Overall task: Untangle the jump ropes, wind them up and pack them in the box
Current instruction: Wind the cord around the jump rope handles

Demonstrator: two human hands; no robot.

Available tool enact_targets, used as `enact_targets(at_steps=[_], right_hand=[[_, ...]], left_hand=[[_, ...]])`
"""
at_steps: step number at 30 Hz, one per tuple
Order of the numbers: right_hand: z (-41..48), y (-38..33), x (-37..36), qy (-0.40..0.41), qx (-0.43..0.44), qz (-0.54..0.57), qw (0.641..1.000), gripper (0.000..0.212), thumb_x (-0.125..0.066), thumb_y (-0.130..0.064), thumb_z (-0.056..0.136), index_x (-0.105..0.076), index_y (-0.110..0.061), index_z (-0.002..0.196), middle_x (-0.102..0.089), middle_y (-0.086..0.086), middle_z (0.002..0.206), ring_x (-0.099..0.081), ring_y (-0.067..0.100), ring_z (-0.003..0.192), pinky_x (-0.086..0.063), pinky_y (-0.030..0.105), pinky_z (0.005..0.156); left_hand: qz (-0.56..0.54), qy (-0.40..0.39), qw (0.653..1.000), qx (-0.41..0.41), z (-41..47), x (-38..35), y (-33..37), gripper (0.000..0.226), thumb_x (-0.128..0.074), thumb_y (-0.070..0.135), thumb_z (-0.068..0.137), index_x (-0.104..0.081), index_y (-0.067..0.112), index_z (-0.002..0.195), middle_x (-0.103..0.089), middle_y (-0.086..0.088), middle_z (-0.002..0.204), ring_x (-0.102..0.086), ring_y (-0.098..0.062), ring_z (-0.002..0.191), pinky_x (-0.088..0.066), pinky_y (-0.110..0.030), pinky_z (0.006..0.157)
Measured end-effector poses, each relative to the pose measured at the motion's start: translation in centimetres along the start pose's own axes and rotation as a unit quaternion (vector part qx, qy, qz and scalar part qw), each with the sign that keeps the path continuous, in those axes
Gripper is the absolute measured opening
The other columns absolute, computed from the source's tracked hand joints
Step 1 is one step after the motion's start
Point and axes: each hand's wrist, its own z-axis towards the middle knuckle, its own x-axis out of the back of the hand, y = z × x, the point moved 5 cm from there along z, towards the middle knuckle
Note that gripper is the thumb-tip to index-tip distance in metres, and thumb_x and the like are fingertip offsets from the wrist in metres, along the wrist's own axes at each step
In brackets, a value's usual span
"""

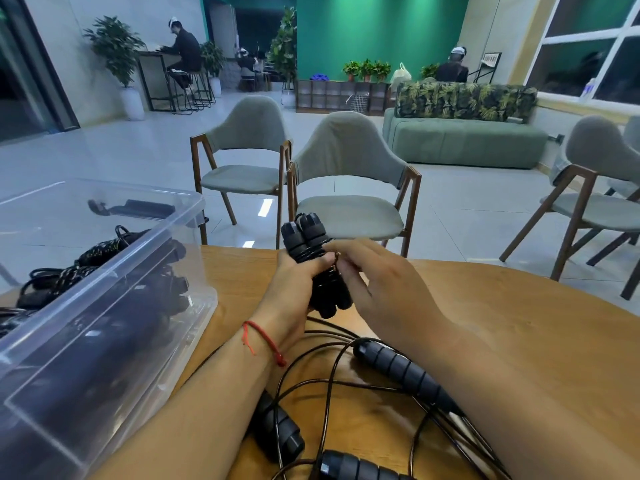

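Lit evenly and softly from overhead, with three pale beams washing down the green wall and small white lamp reflections on the glossy floor. Pale streaks of glare along the clear box, faint soft shadows under the forearms on the wooden surface, darkness behind the windows. Bent by the wide lens toward the edges, door frame at left and window bars at right leaning inward; slightly soft and smeared, sharpest mid-frame, blurriest on the distant figures and in the bottom corners
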Motion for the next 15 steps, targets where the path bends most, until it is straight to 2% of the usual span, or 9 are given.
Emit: enact_targets(at_steps=[2,5,8,10,13,15], right_hand=[[0.0,0.1,0.2,0.0,-0.018,0.025,1.0,0.032,-0.058,-0.024,0.108,-0.056,-0.022,0.139,-0.068,-0.014,0.104,-0.065,0.005,0.095,-0.055,0.019,0.085],[0.2,0.4,0.8,0.014,-0.027,0.024,0.999,0.036,-0.07,-0.023,0.102,-0.052,-0.025,0.133,-0.075,-0.011,0.098,-0.072,0.008,0.093,-0.063,0.032,0.087],[0.4,0.5,1.4,0.047,-0.03,0.039,0.998,0.039,-0.08,-0.023,0.095,-0.056,-0.023,0.126,-0.073,-0.016,0.089,-0.075,0.005,0.09,-0.064,0.035,0.086],[0.4,0.1,1.4,0.067,-0.028,0.055,0.996,0.041,-0.084,-0.022,0.091,-0.059,-0.023,0.123,-0.069,-0.021,0.085,-0.075,0.005,0.09,-0.065,0.035,0.086],[0.3,-0.2,0.9,0.075,-0.034,0.066,0.994,0.037,-0.086,-0.021,0.089,-0.062,-0.024,0.118,-0.073,-0.017,0.087,-0.075,0.005,0.089,-0.065,0.035,0.086],[0.5,0.2,0.9,0.078,-0.061,0.105,0.99,0.036,-0.087,-0.02,0.088,-0.064,-0.024,0.115,-0.075,-0.014,0.092,-0.075,0.005,0.092,-0.065,0.034,0.086]], left_hand=[[-0.039,-0.02,0.999,0.013,-0.3,-0.3,0.3,0.047,-0.065,0.028,0.096,-0.052,0.016,0.139,-0.067,-0.026,0.127,-0.072,-0.038,0.108,-0.06,-0.065,0.087],[-0.031,-0.044,0.998,0.021,-0.8,-1.1,0.5,0.07,-0.077,0.046,0.084,-0.047,0.018,0.141,-0.066,-0.022,0.13,-0.073,-0.034,0.111,-0.063,-0.056,0.084],[-0.026,-0.04,0.999,0.02,-0.9,-1.7,0.4,0.065,-0.08,0.035,0.091,-0.039,0.019,0.139,-0.07,-0.016,0.125,-0.077,-0.026,0.102,-0.064,-0.054,0.087],[-0.034,-0.026,0.999,0.022,-0.9,-1.8,0.3,0.057,-0.076,0.027,0.095,-0.039,0.018,0.137,-0.071,-0.018,0.123,-0.078,-0.028,0.101,-0.064,-0.055,0.086],[-0.045,0.001,0.998,0.032,-0.6,-1.4,0.3,0.047,-0.069,0.021,0.098,-0.04,0.015,0.134,-0.071,-0.022,0.12,-0.077,-0.033,0.101,-0.064,-0.056,0.083],[-0.047,-0.004,0.998,0.031,-0.5,-1.3,0.5,0.052,-0.07,0.023,0.096,-0.041,0.011,0.138,-0.072,-0.023,0.119,-0.077,-0.034,0.102,-0.065,-0.056,0.081]])
